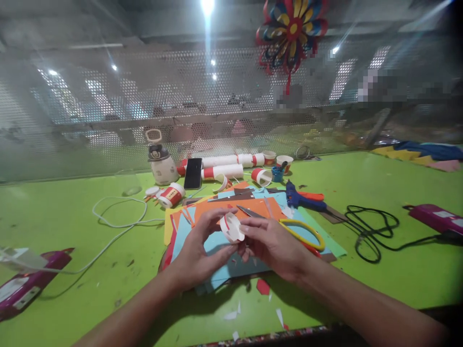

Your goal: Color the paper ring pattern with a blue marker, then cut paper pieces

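Observation:
A small white paper cup piece (232, 228) with a red stripe is held between both hands, above a pile of coloured paper. My left hand (198, 250) curves round its left side, thumb below and fingers above. On its right side, my right hand (277, 243) pinches the edge with thumb and fingertips. Scissors with yellow handles (307, 231) lie on the paper beside my right hand, their blades pointing left, partly hidden. Orange sheets (217, 208) and light blue sheets (220, 272) lie beneath the hands.
Behind the paper are a phone (193, 173), a bottle (162, 166), white and red cup rolls (224, 172) and a cut cup (261, 177). A blue glue gun (304, 199) lies right. Purple power strips (437, 217) and cables flank the pile. Scraps lie in front.

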Tool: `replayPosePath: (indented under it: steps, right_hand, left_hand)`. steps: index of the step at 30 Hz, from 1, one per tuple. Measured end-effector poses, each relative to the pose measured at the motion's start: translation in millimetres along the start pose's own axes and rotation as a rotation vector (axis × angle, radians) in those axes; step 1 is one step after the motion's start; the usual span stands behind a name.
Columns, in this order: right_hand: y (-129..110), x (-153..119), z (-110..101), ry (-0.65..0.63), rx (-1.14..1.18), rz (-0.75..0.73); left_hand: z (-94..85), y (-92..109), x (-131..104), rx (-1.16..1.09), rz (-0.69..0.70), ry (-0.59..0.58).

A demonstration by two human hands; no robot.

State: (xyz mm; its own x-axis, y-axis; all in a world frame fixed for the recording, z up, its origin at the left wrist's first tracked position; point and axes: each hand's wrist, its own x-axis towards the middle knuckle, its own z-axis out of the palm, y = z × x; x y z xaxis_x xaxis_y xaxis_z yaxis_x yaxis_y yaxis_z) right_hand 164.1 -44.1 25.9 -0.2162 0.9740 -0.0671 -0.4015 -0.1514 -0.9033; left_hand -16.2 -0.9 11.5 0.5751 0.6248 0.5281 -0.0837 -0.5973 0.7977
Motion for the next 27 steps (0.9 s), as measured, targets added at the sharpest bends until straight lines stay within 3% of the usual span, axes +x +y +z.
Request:
replayPosePath:
  steps: [4,9,12,16,19,27]
  right_hand:
    - [2,2,-2,0.119,-0.095,-0.089]
    - [1,2,-1,0.200,-0.257,-0.194]
    - [-1,1,1,0.198,-0.334,-0.239]
    - [-1,0,-2,0.183,-0.425,-0.293]
    - [-1,0,-5,0.167,-0.503,-0.328]
    - [1,-4,-4,0.183,-0.678,-0.484]
  left_hand:
    - [-2.9,-1,-2,-0.128,-0.062,-0.054]
    - [-3.3,-2,-3,-0.271,-0.251,0.096]
    - [-0.5,2,1,-0.416,-0.328,0.122]
    - [0.7,7,6,-0.654,-0.464,0.071]
    - [-1.4,5,5,-0.714,-0.534,0.001]
    - [0.9,3,5,-0.813,-0.572,-0.021]
